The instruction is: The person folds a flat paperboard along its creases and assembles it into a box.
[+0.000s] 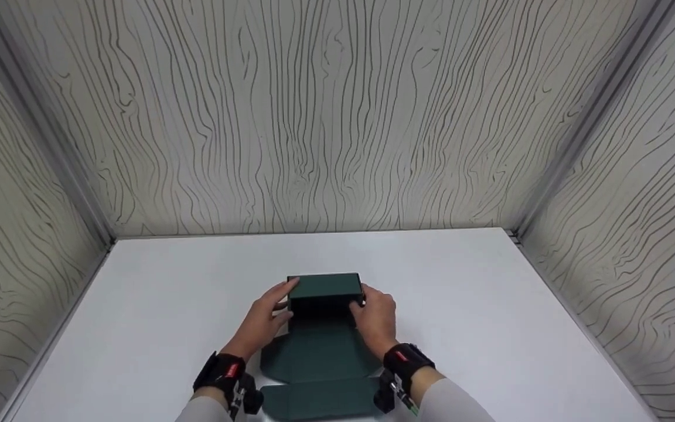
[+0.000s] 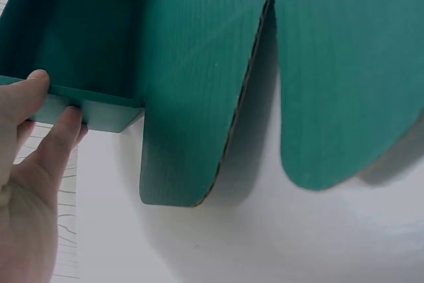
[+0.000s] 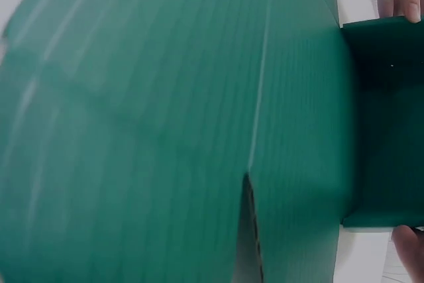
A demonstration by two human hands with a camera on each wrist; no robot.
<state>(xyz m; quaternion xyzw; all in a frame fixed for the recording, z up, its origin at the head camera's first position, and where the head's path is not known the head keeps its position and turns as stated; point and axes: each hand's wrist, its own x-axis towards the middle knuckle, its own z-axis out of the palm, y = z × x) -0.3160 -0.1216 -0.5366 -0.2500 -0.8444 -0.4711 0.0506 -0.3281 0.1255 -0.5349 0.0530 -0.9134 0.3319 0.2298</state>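
A dark green cardboard box (image 1: 326, 285) stands on its side, its hollow facing me. Its unfolded lid (image 1: 329, 351) lies toward me on the table, ending in a front flap (image 1: 320, 400). My left hand (image 1: 262, 322) holds the box's left wall; in the left wrist view the thumb is at the wall's edge and fingers lie against the outside. On the opposite side my right hand (image 1: 377, 319) grips the right wall, thumb at the front edge and fingers behind. A rounded side flap (image 2: 185, 144) hangs off the lid, showing a corrugated edge.
A white table (image 1: 167, 305) lies under the box, with wood-grain panels (image 1: 314, 117) behind it and on both sides. Each wrist wears a black strap (image 1: 408, 360) with a small camera on it.
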